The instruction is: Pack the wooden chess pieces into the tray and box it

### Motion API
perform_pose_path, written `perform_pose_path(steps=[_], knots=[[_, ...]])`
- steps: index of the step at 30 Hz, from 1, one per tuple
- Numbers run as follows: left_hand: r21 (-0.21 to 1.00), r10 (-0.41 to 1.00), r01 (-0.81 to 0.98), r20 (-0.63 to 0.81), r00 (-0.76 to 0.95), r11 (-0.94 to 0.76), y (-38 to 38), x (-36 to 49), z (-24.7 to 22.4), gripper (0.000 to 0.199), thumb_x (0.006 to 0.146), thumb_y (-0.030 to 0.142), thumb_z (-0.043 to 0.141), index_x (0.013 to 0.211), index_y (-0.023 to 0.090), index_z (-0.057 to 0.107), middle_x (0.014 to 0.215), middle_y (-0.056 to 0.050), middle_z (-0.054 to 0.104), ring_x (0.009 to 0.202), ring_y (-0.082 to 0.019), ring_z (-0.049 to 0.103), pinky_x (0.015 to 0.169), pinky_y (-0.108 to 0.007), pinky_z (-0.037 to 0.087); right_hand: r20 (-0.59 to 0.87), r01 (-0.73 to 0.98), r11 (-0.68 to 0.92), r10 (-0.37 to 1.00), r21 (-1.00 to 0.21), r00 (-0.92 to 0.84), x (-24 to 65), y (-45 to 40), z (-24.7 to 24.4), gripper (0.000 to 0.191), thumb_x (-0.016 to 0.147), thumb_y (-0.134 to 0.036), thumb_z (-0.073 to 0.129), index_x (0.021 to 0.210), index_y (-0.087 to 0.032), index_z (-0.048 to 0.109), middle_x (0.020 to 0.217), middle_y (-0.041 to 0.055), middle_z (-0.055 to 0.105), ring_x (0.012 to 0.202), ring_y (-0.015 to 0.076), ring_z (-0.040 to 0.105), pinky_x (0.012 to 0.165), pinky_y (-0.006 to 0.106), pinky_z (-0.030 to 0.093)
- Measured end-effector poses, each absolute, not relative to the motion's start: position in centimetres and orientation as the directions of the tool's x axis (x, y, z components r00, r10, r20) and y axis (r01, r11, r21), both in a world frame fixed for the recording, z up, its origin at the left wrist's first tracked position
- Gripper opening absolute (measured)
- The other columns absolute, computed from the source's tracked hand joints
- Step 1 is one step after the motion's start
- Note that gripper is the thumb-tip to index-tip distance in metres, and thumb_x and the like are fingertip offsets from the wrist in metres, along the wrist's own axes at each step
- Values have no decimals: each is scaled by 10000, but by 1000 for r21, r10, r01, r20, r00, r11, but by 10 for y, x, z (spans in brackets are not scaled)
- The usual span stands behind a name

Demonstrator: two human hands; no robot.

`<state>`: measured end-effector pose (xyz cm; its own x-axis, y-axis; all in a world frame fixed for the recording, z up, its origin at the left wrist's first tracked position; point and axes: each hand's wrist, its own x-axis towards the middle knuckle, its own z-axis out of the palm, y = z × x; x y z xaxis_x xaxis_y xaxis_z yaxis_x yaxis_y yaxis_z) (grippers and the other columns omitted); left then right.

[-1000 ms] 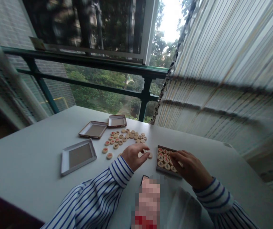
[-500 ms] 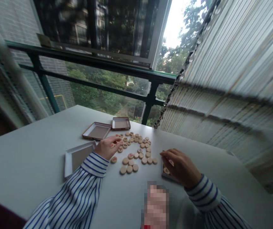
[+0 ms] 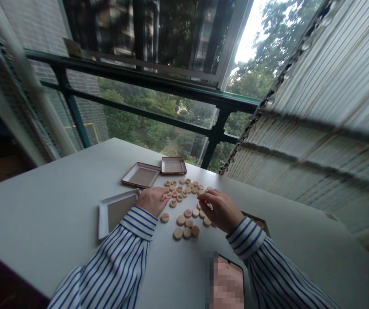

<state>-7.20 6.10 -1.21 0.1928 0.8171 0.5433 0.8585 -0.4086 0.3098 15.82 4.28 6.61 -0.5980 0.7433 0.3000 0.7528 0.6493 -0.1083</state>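
Note:
Several round wooden xiangqi pieces (image 3: 181, 220) lie loosely grouped on the white table, some with red or dark characters showing, others blank side up. My left hand (image 3: 152, 201) is at the left side of the group, its fingers closed at a xiangqi piece with a red mark (image 3: 167, 195). Over the right side of the group is my right hand (image 3: 222, 210), fingers bent and drawn together. What is between its fingertips, if anything, is hidden. Behind the right wrist, a dark-edged box (image 3: 267, 227) with pieces in it is partly covered.
An open white box part (image 3: 103, 221) lies by my left forearm. Two shallow brown-rimmed trays (image 3: 124, 182) (image 3: 173, 173) lie near the far edge. A phone (image 3: 227, 281) rests at the front. Beyond the table are a green railing (image 3: 139, 109) and a striped curtain (image 3: 326, 120).
My right hand has moved left from the box of pieces to the scattered group. My left hand has lowered slightly onto the pieces. The view has shifted, so the table appears further right.

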Motion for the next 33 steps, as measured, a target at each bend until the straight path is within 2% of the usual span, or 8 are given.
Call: perform_pose_path(steps=[5,16,33], knots=[[254,846,902,501,184,-347,62,-67,-9,203,703,228,545,886,189,625,913,-72,664,858,-224,584,761,-354,420,266,758,644,752,-101,-604,142,51,55,196,816,-194,432,894,-200,612,821,42,617,765,131,540,678,239,385],[186,887,939,423,188,-288,61,-62,-3,179,759,253,483,860,188,616,849,-66,662,847,-223,570,763,-376,373,304,742,650,749,-164,-588,140,55,31,186,798,-183,453,876,-198,621,823,41,615,797,144,531,704,245,381],[207,881,931,432,190,-302,65,-63,-9,192,718,262,540,870,187,630,844,-67,668,824,-224,583,756,-372,398,308,736,651,750,-185,-585,141,54,28,188,812,-204,441,892,-199,611,843,41,615,805,141,531,716,245,382]])
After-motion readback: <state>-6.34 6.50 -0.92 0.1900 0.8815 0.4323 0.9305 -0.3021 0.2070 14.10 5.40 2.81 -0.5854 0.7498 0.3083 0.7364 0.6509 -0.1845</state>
